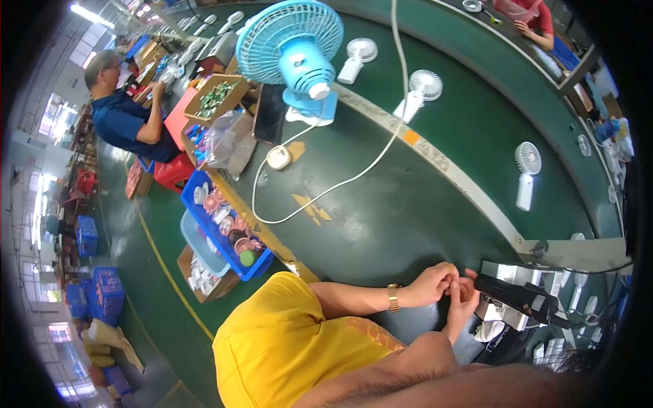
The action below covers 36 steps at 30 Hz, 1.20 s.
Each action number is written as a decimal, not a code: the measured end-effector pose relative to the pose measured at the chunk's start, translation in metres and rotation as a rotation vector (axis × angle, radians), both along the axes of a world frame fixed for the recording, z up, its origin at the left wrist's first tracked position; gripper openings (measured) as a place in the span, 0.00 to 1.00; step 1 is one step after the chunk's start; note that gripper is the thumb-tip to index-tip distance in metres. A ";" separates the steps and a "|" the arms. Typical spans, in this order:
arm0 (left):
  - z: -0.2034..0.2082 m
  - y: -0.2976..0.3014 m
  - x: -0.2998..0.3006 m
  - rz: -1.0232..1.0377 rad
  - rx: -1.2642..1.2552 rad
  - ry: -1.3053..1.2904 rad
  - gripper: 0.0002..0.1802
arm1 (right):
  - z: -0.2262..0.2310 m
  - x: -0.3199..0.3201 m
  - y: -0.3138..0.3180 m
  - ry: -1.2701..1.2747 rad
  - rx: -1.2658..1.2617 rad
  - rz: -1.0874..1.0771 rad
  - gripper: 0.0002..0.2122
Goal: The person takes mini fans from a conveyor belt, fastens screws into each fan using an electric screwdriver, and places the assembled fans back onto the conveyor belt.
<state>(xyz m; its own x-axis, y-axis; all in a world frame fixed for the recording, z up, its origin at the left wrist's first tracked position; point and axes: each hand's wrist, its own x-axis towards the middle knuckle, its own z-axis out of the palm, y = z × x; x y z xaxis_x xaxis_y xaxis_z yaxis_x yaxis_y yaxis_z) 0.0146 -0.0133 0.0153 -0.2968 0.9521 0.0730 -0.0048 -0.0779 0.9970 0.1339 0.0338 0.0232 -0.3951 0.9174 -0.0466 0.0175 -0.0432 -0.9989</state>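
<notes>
My left hand (pixel 430 285), with a gold watch (pixel 394 298) on its wrist, is closed in a pinch in front of me. Its fingertips meet those of my right hand (pixel 462 303), which is curled closed too. Anything between the fingers is too small or hidden to make out. Right beside my right hand's fingers lies a long black tool (pixel 511 295) with a cord at its far end. I cannot tell whether a finger touches it. Beneath and behind the tool is a white and metal fixture (pixel 494 270).
A blue desk fan (pixel 303 64) stands by a phone (pixel 270 114), its white cable (pixel 354 178) looping over the bench. White handheld fans (pixel 528 163) lie on the green conveyor. A blue bin (pixel 235 262) of parts is at left. Co-workers (pixel 129 112) sit nearby.
</notes>
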 end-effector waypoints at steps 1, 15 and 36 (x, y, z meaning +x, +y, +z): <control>-0.001 0.001 0.002 -0.001 0.017 -0.025 0.11 | -0.001 0.000 0.000 0.007 0.008 0.006 0.17; 0.004 0.003 -0.026 -0.345 -0.119 -0.898 0.07 | -0.021 0.016 -0.001 -0.047 0.081 0.016 0.16; 0.021 0.004 -0.036 -0.614 -0.023 -1.288 0.19 | 0.002 0.004 -0.004 -0.026 0.096 0.044 0.15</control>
